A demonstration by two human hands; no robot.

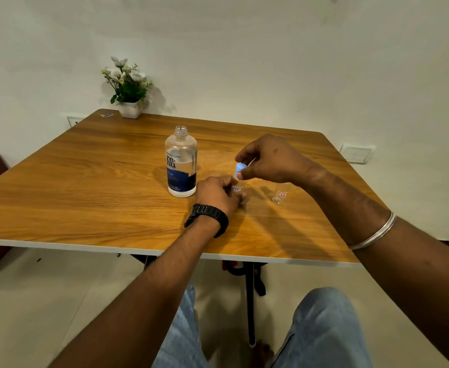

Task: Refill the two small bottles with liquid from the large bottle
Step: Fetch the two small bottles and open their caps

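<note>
Wooden table (85, 181) carries all items; positions are given relative to the large bottle (181, 162), which stands upright near the table centre, uncapped, with a blue and white label and clear liquid reaching roughly the middle of its body.

Behind and left of the large bottle, at the far table edge against the wall, stands a potted plant (128, 87) with white flowers. A small pale scrap (107, 115) lies just left of the pot; what it is cannot be made out.

Just right of the large bottle, the left hand (218, 193), with a black watch (207, 217) on its wrist, has its fingers curled round the first small bottle (237, 187), holding it on the table. Most of that bottle is hidden by the fingers; only a strip with a red-edged label shows. Its fill level cannot be read.

Above it, the right hand (268, 160) pinches a light blue cap (239, 169) between thumb and fingertips at the top of the first small bottle. Whether the cap is seated or lifted clear cannot be told.

Further right of the large bottle, the second small bottle (280, 193) stands apart, clear, labelled; its top is hidden under the right forearm, which bears a silver bangle (374, 233).
</note>
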